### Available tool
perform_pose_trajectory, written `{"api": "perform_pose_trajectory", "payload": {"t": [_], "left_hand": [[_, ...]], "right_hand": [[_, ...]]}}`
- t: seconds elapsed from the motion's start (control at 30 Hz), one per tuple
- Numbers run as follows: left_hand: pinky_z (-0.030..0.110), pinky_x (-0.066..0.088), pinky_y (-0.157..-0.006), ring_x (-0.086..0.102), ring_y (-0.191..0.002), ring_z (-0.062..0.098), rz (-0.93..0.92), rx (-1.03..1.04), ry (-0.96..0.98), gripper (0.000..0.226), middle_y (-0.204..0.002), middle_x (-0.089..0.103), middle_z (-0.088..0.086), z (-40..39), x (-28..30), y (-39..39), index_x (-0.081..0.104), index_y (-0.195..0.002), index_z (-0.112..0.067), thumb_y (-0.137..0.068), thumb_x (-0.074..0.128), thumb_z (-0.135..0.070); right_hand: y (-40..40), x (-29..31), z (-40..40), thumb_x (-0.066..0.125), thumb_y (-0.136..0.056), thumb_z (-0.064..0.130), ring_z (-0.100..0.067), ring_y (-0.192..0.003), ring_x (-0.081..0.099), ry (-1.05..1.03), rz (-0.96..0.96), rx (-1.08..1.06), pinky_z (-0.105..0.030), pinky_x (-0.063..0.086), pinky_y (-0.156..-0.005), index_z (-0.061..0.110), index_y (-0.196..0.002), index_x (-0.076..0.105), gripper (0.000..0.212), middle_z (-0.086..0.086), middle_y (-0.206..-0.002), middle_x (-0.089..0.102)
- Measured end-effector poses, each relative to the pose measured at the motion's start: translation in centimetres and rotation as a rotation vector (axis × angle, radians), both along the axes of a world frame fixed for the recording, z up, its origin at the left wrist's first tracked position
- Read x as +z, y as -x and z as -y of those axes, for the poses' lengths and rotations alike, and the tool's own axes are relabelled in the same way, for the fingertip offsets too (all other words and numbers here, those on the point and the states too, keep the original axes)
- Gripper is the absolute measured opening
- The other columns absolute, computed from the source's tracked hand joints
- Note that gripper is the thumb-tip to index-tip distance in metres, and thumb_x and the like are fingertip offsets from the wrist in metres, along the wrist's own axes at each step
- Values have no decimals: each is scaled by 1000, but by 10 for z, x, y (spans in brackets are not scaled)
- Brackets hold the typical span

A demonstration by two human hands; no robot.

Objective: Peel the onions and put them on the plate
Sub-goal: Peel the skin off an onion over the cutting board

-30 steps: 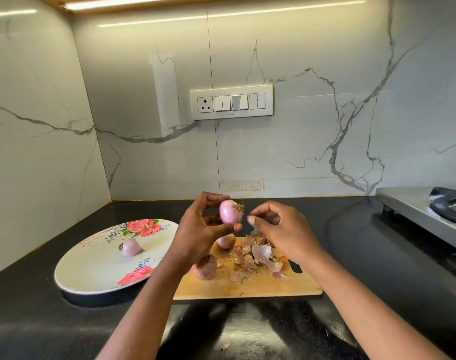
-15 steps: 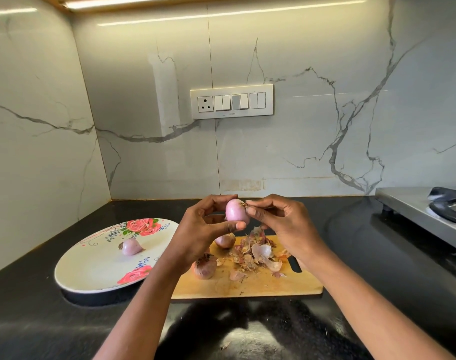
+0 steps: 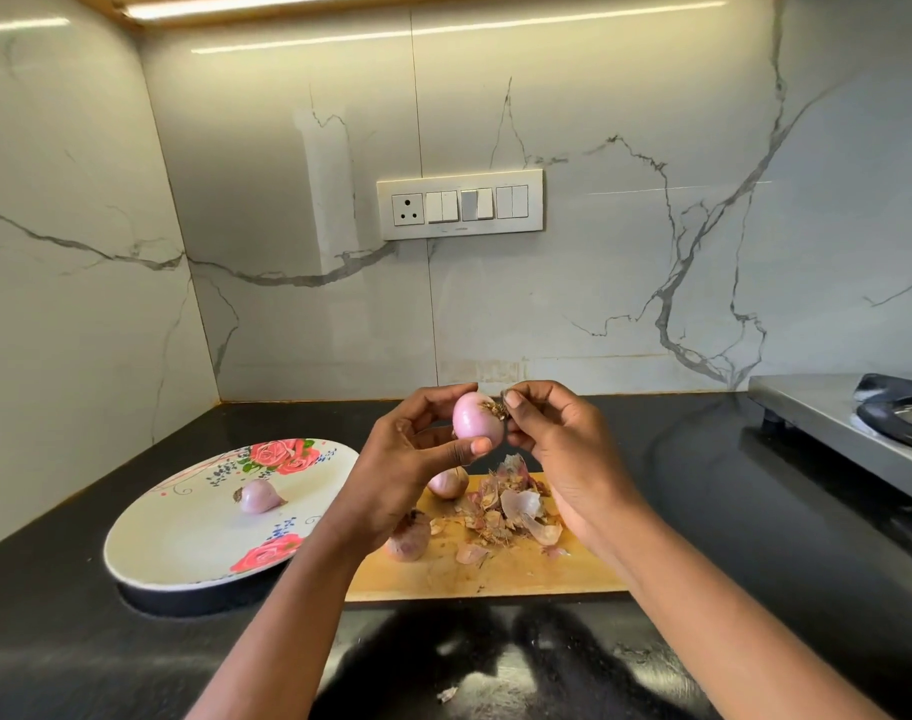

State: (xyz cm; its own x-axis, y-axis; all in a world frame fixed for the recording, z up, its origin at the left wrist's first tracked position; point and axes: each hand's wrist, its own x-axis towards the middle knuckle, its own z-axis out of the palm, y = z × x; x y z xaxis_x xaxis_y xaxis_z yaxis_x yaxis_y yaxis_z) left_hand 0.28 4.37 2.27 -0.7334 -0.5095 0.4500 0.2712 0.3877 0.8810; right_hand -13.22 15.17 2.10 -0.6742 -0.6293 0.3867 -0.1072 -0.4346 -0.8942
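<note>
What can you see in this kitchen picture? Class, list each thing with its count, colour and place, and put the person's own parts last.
held onion: 1, pink, peeled, above the board
plate: 1, white with red roses, left on the counter
plate onion: 1, pink, on the plate
board: 1, wooden, centre of counter
board onions: 2, brownish, unpeeled, left part of board
skins: a pile, pale brown, on the board
counter: 1, black
switchboard: 1, white, on the wall
stove: 1, steel, far right
left hand: holds the held onion
right hand: fingers pinch its root end
</note>
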Motion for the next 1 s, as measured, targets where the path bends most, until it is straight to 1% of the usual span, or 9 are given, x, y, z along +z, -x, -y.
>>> {"api": "perform_pose_trajectory", "payload": {"t": [0.1,0.23,0.37,0.47,0.53,0.73,0.8,0.9,1.0], "left_hand": [[23,55,-91,68,-114,13,-11,0,11,58,-120,72,-7,-1,-1,1,65,-127,-23,-72,83,-21],[23,55,-93,68,-115,11,-10,5,78,57,-120,72,-8,1,-1,0,65,-126,-22,-72,84,-15],[33,55,-100,67,-118,15,-52,17,117,56,-122,72,-2,0,-3,1,64,-123,-11,-72,83,4],[37,57,-97,68,-116,18,-175,66,62,56,-122,71,-3,5,2,-3,62,-120,-13,-69,83,-1],[34,58,-94,69,-114,17,-209,101,32,57,-120,72,-6,10,5,-6,62,-119,-16,-66,84,-7],[22,56,-93,68,-113,7,-49,126,124,58,-122,70,-9,9,-1,-3,64,-122,-23,-72,87,-6],[21,56,-92,67,-113,4,-12,131,145,58,-122,69,-11,8,-2,-2,64,-123,-24,-73,87,-6],[18,55,-89,67,-111,2,10,142,163,58,-123,69,-11,8,-3,-2,64,-122,-25,-73,87,-6],[19,56,-91,66,-112,3,39,150,188,57,-123,68,-12,9,-4,0,64,-122,-26,-73,88,-9]], "right_hand": [[-2,1,2,63,-95,1,-11,-72,59,48,181,67,-24,51,-69,11,-94,70,13,-4,-84,68],[2,2,-2,58,-97,-2,-10,-72,58,-9,213,153,-20,50,-64,11,-98,75,21,-4,-90,73],[8,-2,-7,53,-96,-7,-7,-63,54,-74,275,288,-20,49,-59,5,-106,73,26,-4,-81,72],[6,-6,-4,57,-95,-6,-9,-63,56,-43,384,301,-20,51,-58,4,-100,73,20,-3,-71,65],[8,-7,-3,60,-97,1,-8,-65,58,-105,243,189,-20,51,-61,9,-97,75,17,-1,-73,65],[12,-15,-7,68,-96,31,2,-75,63,-468,-569,-66,-15,45,-66,26,-90,77,11,22,-75,70],[15,-14,-8,76,-90,26,8,-78,62,-455,-615,-95,-10,44,-67,27,-88,78,2,29,-76,69],[23,-13,-8,77,-89,21,1,-80,69,-344,-479,-89,-17,51,-72,29,-97,75,11,13,-88,75],[22,-10,-9,72,-94,25,-1,-86,69,-255,-421,-66,-18,51,-66,30,-102,75,11,12,-94,75]]}}
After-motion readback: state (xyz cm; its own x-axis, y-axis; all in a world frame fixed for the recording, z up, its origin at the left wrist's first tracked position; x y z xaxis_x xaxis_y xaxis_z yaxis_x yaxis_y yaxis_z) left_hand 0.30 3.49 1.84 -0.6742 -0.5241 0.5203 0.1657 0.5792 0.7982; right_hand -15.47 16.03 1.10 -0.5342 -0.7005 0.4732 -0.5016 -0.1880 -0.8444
